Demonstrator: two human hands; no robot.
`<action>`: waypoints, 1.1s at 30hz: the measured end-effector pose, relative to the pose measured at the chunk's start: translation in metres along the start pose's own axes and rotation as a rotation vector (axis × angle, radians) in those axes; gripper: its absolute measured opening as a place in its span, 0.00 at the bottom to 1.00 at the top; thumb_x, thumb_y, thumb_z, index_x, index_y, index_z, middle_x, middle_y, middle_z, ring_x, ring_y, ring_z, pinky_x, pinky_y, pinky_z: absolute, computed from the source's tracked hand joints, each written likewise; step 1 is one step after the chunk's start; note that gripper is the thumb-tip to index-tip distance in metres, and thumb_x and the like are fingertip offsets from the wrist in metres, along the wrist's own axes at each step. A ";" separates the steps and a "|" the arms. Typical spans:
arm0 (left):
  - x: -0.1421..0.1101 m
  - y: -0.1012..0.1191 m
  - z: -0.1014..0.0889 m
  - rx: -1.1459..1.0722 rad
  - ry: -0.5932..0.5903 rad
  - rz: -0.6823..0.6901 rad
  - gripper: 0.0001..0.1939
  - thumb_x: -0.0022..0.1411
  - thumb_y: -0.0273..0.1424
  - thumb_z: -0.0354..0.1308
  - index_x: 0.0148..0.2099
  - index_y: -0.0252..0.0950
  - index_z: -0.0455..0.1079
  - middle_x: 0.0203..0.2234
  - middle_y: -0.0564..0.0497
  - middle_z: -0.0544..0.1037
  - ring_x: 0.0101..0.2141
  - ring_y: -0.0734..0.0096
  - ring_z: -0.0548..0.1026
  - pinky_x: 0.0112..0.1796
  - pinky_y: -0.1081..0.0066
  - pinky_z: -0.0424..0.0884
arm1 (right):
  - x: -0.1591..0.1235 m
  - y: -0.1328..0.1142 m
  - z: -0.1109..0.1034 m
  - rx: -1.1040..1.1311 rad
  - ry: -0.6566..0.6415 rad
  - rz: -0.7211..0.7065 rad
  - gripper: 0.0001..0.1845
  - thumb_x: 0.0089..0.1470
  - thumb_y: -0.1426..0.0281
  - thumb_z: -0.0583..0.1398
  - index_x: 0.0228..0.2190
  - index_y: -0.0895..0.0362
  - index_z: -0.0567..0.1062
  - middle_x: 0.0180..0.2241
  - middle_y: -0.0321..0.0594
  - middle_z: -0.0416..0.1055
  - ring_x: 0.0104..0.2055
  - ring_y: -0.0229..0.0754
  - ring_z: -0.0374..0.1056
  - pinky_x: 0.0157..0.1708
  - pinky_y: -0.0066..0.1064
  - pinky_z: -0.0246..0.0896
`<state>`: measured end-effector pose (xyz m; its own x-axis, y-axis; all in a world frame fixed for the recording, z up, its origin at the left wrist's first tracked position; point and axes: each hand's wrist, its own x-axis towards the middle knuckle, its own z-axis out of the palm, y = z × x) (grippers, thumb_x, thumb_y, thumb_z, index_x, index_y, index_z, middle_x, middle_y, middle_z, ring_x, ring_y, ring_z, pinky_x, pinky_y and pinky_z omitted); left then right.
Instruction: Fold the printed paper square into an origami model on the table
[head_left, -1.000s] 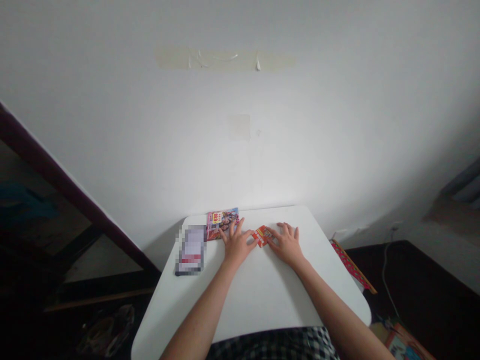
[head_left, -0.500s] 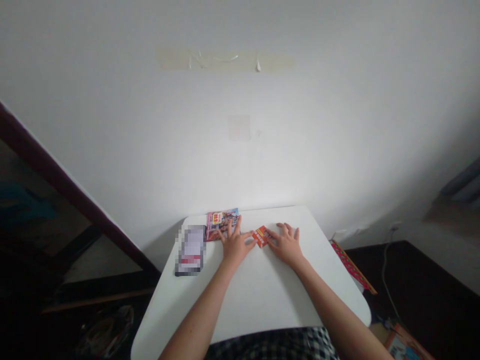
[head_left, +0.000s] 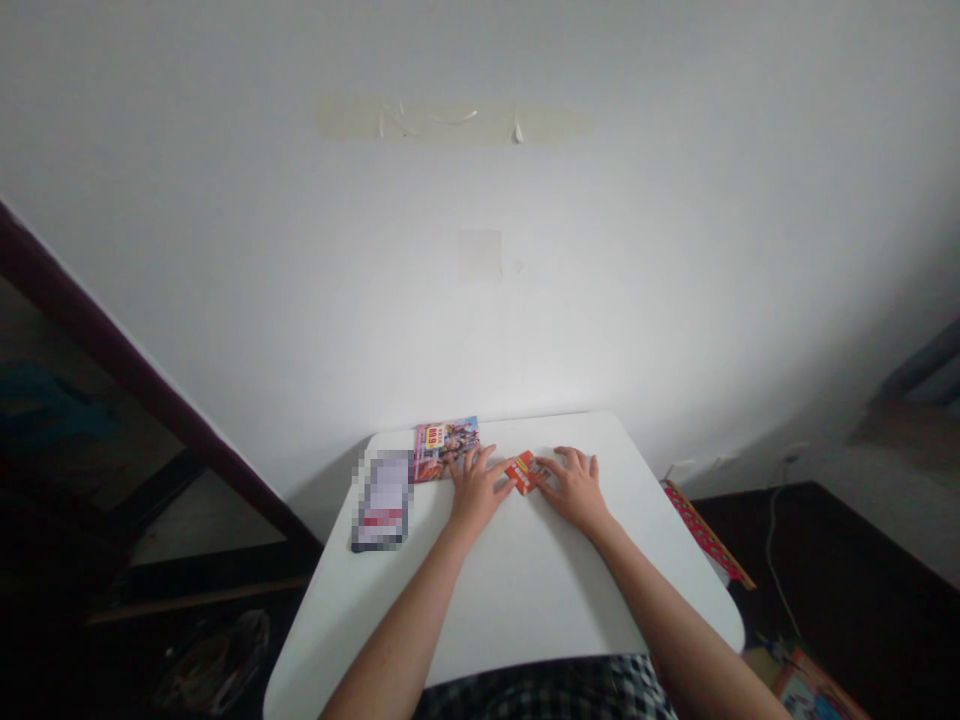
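A small piece of folded paper point(head_left: 519, 472), orange-red with printed lettering, lies on the white table between my hands. My left hand point(head_left: 474, 492) has its thumb and index finger on the paper's left corner, its other fingers spread toward the flyer. From the other side, my right hand point(head_left: 576, 490) holds the paper's right edge with thumb and index finger, the remaining fingers loosely bent. A colourful printed flyer point(head_left: 435, 455) rests at the back left of the table, its right part near my left fingertips.
Left of my left hand, a pixelated phone-like object point(head_left: 384, 505) lies on the white table point(head_left: 525, 600). The wall point(head_left: 480, 340) stands right behind the table. A dark red-framed panel point(head_left: 135, 370) leans at the left; a plastic bag point(head_left: 217, 660) sits on the floor.
My left hand has shifted slightly right, drawing its fingers in toward the paper and off most of the flyer. The paper and my right hand stay nearly in place.
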<state>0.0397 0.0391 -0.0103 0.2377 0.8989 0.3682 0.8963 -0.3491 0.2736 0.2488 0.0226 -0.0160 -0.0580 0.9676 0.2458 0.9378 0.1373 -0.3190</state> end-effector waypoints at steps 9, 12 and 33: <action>-0.002 0.002 0.000 -0.050 -0.004 0.035 0.15 0.60 0.48 0.60 0.49 0.57 0.77 0.60 0.52 0.71 0.63 0.48 0.59 0.63 0.32 0.34 | 0.003 0.010 0.001 0.081 -0.001 -0.010 0.21 0.63 0.63 0.53 0.56 0.43 0.72 0.59 0.44 0.62 0.64 0.51 0.52 0.64 0.57 0.37; -0.002 0.003 -0.001 -0.061 -0.010 0.033 0.19 0.58 0.50 0.61 0.50 0.56 0.77 0.60 0.51 0.70 0.63 0.47 0.59 0.64 0.32 0.33 | 0.003 0.011 -0.001 0.097 -0.015 -0.014 0.21 0.63 0.66 0.53 0.54 0.42 0.73 0.59 0.42 0.63 0.64 0.50 0.52 0.64 0.55 0.38; -0.003 0.003 0.002 -0.099 -0.039 0.032 0.18 0.54 0.47 0.66 0.48 0.59 0.77 0.61 0.53 0.70 0.63 0.47 0.59 0.61 0.29 0.29 | 0.004 0.014 0.002 0.143 0.001 0.008 0.19 0.62 0.67 0.54 0.49 0.38 0.77 0.56 0.38 0.67 0.63 0.50 0.52 0.65 0.56 0.35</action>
<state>0.0427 0.0357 -0.0126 0.2817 0.8957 0.3440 0.8471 -0.4006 0.3492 0.2606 0.0290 -0.0215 -0.0505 0.9686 0.2434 0.8799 0.1584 -0.4479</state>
